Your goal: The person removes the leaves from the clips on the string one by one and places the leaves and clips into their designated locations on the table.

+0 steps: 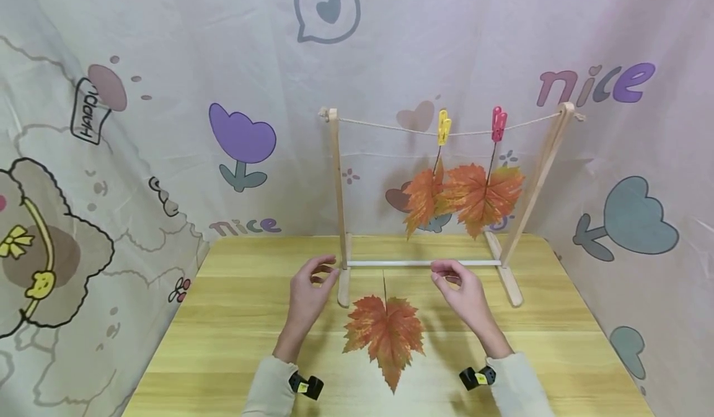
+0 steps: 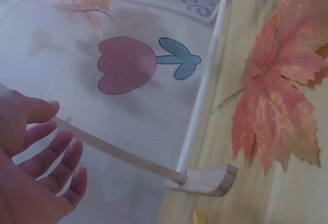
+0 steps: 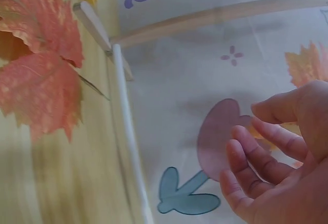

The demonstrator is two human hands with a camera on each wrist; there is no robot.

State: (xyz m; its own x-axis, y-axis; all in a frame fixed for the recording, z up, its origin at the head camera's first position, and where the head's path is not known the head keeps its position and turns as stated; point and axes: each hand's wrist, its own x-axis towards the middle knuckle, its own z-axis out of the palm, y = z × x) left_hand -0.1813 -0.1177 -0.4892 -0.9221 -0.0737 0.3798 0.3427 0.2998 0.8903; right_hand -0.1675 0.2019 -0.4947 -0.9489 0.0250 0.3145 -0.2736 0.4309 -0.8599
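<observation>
My left hand (image 1: 310, 288) hovers by the left foot of a wooden stand, fingers loosely bent and nothing in them. Opposite it, my right hand (image 1: 464, 288) is held over the stand's white crossbar (image 1: 390, 263), thumb apart from the fingers in the right wrist view, also holding nothing. Between the forearms an orange-red maple leaf (image 1: 385, 333) lies on the table, its stem pointing to the crossbar. Two more leaves hang from the stand's rope (image 1: 385, 126): one leaf (image 1: 421, 200) under a yellow clothespin (image 1: 443, 129), another leaf (image 1: 484, 197) under a pink clothespin (image 1: 498, 126).
The stand's left post (image 1: 338, 188) and right post (image 1: 538, 188) rise from wooden feet on the wood-grain table (image 1: 223, 342). A small yellow piece (image 2: 200, 217) lies near the left foot. Printed cloth (image 1: 167, 33) hangs behind and at both sides.
</observation>
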